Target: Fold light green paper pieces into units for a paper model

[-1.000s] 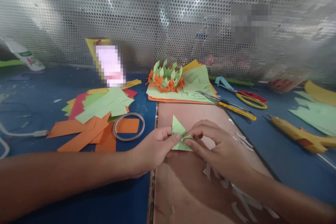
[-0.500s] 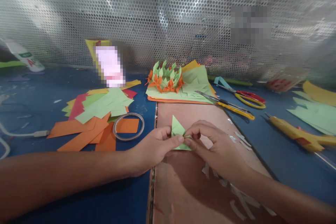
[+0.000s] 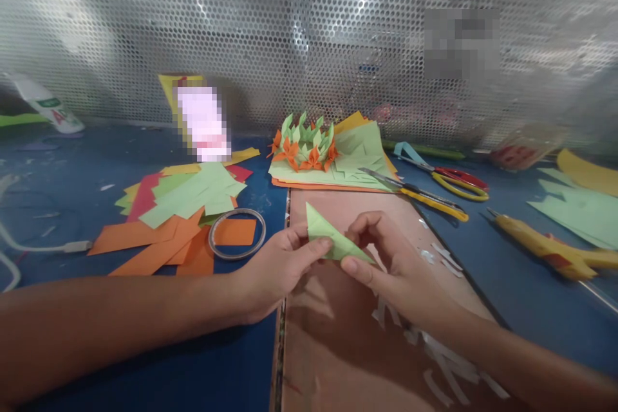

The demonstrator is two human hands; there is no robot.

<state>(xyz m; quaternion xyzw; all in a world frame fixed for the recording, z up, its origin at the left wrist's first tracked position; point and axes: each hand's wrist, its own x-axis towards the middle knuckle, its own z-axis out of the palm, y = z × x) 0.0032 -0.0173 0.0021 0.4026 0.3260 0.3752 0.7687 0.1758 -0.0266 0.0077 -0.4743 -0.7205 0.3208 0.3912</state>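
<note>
A light green piece of paper (image 3: 333, 235), folded into a triangle, is held above the brown board. My left hand (image 3: 290, 257) pinches its left side, the thumb lying across the front and the fingers behind. At the lower right edge of the paper, the thumb of my right hand (image 3: 386, 264) presses on it, while the bent fingers curl round the far side, partly hidden. Beyond the hands stands a ring of folded green and orange paper (image 3: 309, 148) on a stack of green sheets (image 3: 362, 148).
Orange paper strips (image 3: 154, 244) and a roll of tape (image 3: 236, 234) lie left. To the right are a utility knife (image 3: 434, 201), scissors (image 3: 458, 183) and a yellow glue gun (image 3: 550, 241). White scraps (image 3: 447, 360) litter the brown board (image 3: 328, 360). A perforated metal panel (image 3: 261, 38) closes off the back.
The green triangle has turned, its long edge now sloping down to the right. My right fingers have opened from a tight pinch and shifted a little, with the thumb at the lower edge.
</note>
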